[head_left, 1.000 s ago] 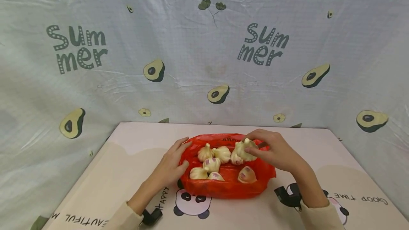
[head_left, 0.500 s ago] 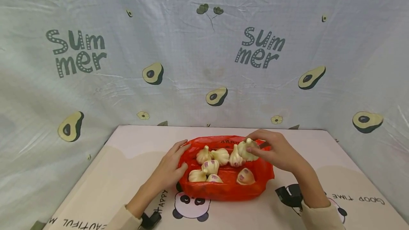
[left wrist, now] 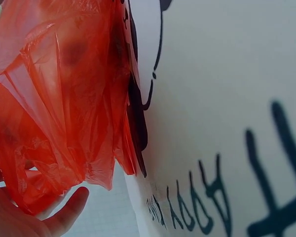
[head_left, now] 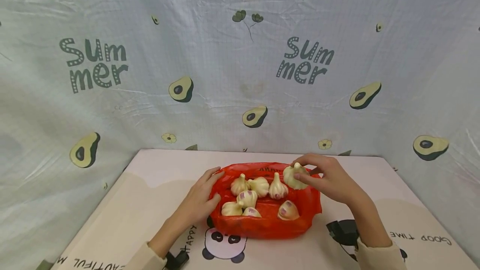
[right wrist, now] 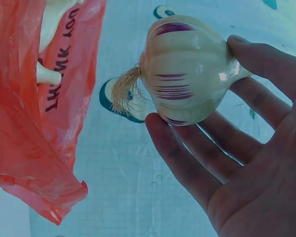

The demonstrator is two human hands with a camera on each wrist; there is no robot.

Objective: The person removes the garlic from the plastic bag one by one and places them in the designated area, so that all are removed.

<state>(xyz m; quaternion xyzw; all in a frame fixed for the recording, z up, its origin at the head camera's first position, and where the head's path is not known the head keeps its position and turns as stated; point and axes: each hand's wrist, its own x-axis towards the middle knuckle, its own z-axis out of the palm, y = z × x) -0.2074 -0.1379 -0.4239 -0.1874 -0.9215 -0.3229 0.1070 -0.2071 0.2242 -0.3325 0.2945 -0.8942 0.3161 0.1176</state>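
Observation:
In the head view, a red plastic bag (head_left: 262, 230) lies with its mouth spread wide, several garlic bulbs (head_left: 258, 186) inside. At its left side is my left hand (head_left: 198, 197), its fingers and thumb spread against the rim; the left wrist view shows the thumb (left wrist: 71, 212) extended beside the red plastic. My right hand (head_left: 330, 178) holds a garlic bulb (head_left: 293, 177) over the bag's right rim. Up close in the right wrist view, this bulb (right wrist: 187, 69) has purple streaks and stringy roots, with thumb and fingertips around it, apart from the bag.
The bag rests on a pale table cover (head_left: 165, 174) printed with pandas and lettering. Behind it hangs a whitish curtain (head_left: 210, 116) with avocado prints. A dark strap piece (head_left: 343, 232) sits by the right wrist.
My right hand has shifted slightly right with the garlic bulb, away from a bulb in the bag that it partly hid before. The left hand stays at the bag's left rim.

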